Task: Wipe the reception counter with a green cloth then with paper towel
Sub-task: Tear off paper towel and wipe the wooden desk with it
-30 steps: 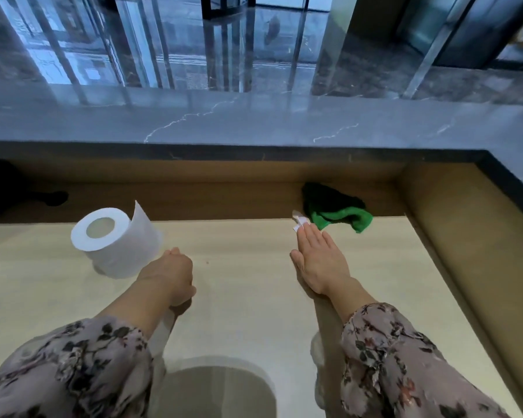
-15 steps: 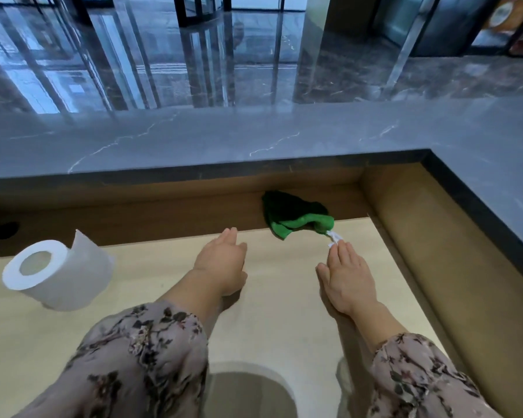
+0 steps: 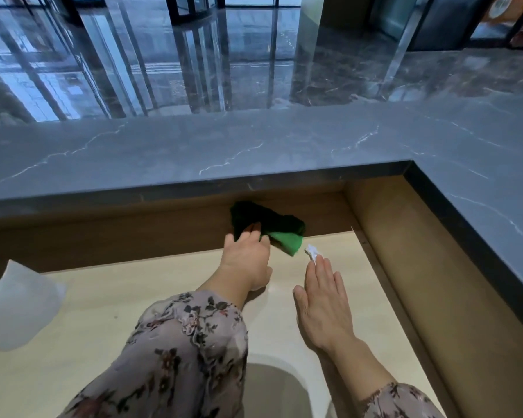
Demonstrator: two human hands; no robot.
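A crumpled green cloth (image 3: pixel 286 238) lies at the back of the light wooden desk surface (image 3: pixel 103 297), partly in shadow under the grey marble counter (image 3: pixel 254 146). My left hand (image 3: pixel 246 257) reaches onto the cloth, its fingertips touching the dark left part; a firm grip is not visible. My right hand (image 3: pixel 322 292) lies flat, palm down, on the desk to the right, with a small piece of white paper towel (image 3: pixel 311 251) sticking out from under the fingertips. A white paper towel roll (image 3: pixel 15 306) stands blurred at the left edge.
The marble counter runs across the back and turns along the right side, above a brown wooden side wall (image 3: pixel 420 282). A rounded cut-out in the desk's front edge (image 3: pixel 272 387) sits between my arms. Glossy dark lobby floor lies beyond the counter.
My left hand has moved from beside the paper roll rightward and forward onto the green cloth. My right hand stays flat on the paper piece. The view has shifted right.
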